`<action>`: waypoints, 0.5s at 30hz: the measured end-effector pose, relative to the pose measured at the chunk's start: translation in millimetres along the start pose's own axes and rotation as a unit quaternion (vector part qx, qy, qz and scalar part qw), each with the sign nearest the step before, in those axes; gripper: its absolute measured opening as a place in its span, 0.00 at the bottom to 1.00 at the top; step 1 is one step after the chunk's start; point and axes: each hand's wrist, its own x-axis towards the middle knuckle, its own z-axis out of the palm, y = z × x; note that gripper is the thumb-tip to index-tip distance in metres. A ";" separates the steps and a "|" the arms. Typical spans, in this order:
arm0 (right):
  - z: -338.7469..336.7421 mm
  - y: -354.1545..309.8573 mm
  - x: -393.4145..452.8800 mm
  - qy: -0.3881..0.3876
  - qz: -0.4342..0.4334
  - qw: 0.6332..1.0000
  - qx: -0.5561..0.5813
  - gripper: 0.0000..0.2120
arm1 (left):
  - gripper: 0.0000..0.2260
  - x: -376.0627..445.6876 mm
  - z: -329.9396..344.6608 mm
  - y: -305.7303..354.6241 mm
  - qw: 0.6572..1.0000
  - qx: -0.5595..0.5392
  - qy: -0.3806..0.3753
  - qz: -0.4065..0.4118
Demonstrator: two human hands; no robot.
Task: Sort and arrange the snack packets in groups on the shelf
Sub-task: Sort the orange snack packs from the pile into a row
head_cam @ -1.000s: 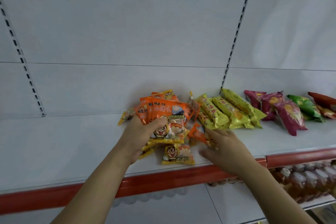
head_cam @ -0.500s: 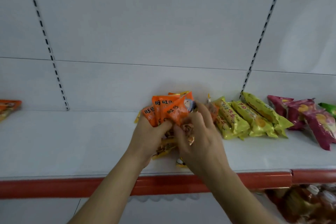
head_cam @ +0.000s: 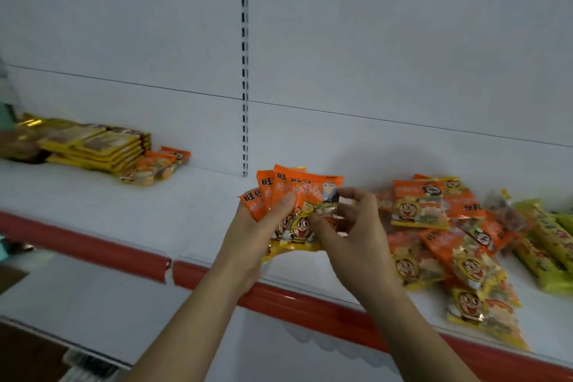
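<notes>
My left hand (head_cam: 252, 231) grips a fanned bundle of orange snack packets (head_cam: 297, 195) above the white shelf (head_cam: 155, 208), thumb pressed across their fronts. My right hand (head_cam: 350, 226) pinches the right edge of the front packet in that bundle. To the right, several more orange packets with cartoon faces (head_cam: 440, 245) lie loose in a heap on the shelf. Yellow-green packets (head_cam: 548, 242) lie at the far right edge.
At the back left of the shelf stands a stack of flat yellow packets (head_cam: 99, 149) with a few small orange packets (head_cam: 158, 166) beside it. A red strip (head_cam: 310, 304) runs along the shelf's front edge. A slotted upright (head_cam: 245, 71) divides the white back panel.
The view has swung left, so the left-hand stack has come into sight. My hands have lifted the orange bundle away from the loose heap, which now lies to their right.
</notes>
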 end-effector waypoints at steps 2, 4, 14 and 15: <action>34.6 -7.7 1.7 -0.030 0.005 1.000 -0.003 0.27 | 0.26 -0.3 -34.0 10.1 1.000 0.015 0.009 0.010; 72.5 -16.9 3.0 -0.055 0.000 0.998 -0.024 0.30 | 0.24 -0.8 -73.7 21.5 0.999 0.032 0.002 0.023; 260.3 -56.4 15.3 -0.073 0.038 0.996 -0.025 0.07 | 0.14 5.5 -263.7 75.9 0.997 0.043 0.066 0.017; 273.9 -57.5 21.9 -0.058 0.045 0.997 -0.027 0.07 | 0.11 9.8 -279.2 80.3 0.995 0.042 0.085 0.017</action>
